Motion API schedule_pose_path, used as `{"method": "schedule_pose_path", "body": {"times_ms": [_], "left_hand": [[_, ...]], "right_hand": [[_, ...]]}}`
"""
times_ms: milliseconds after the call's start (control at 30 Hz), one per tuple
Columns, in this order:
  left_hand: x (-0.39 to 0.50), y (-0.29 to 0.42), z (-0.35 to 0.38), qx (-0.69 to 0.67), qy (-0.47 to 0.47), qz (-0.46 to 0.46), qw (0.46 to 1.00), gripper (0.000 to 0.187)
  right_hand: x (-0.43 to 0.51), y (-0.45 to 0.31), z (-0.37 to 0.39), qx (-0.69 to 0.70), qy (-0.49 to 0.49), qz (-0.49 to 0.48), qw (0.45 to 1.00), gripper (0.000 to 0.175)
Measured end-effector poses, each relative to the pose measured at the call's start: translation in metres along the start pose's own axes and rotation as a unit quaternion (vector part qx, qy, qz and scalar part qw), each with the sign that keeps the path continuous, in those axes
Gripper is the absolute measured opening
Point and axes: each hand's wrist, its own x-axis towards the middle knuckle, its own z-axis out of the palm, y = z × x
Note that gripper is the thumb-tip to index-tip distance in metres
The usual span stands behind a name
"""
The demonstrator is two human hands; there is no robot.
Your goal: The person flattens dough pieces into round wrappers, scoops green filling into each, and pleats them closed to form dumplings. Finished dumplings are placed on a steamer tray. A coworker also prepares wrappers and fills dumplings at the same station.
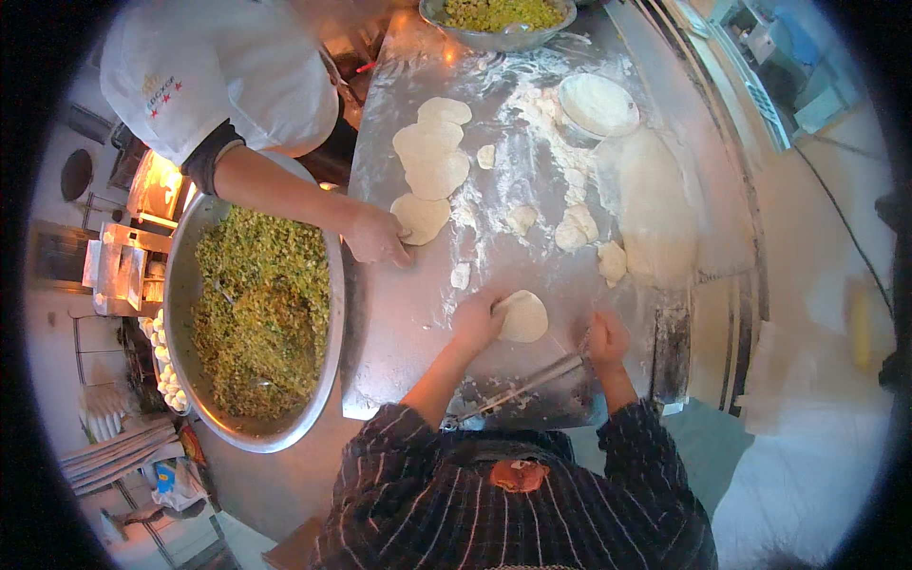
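Note:
My left hand [476, 319] pinches the left edge of a flat round dough wrapper [525, 318] just above the floured metal worktable [399, 342]. Across from it, my right hand [609, 338] is curled; blur hides whether anything is in its fingers. A light-coloured rod [531, 387], apparently a thin rolling pin, slants along the table's front, its upper end close to my right hand. Beyond my hands lie a small dough piece [460, 276], another lump [522, 219] and larger dough pieces [576, 228].
A co-worker's hand [377, 235] touches a dough wrapper [422, 218] at left. Overlapping wrappers [431, 160] lie beyond. A large metal basin [336, 342] holds chopped green filling. A flour bowl [598, 105] stands near covered dough [657, 206]. Another filling bowl [499, 39] is at the far end.

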Motion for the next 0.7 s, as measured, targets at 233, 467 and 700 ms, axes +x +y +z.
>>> {"method": "schedule_pose_path", "body": {"times_ms": [233,467,700], "left_hand": [[0.009,-0.005,0.013,-0.043,-0.088,0.071,0.993,0.034],[0.022,-0.022,-0.012,0.091,-0.035,0.050,0.994,0.025],[-0.015,-0.010,0.007,-0.129,-0.100,-0.012,0.987,0.026]], "right_hand": [[0.046,0.041,0.078,-0.055,-0.156,-0.038,0.986,0.020],[0.028,0.010,0.048,-0.007,-0.065,0.038,0.997,0.017],[0.034,0.016,0.049,-0.076,-0.088,-0.016,0.993,0.015]]}}
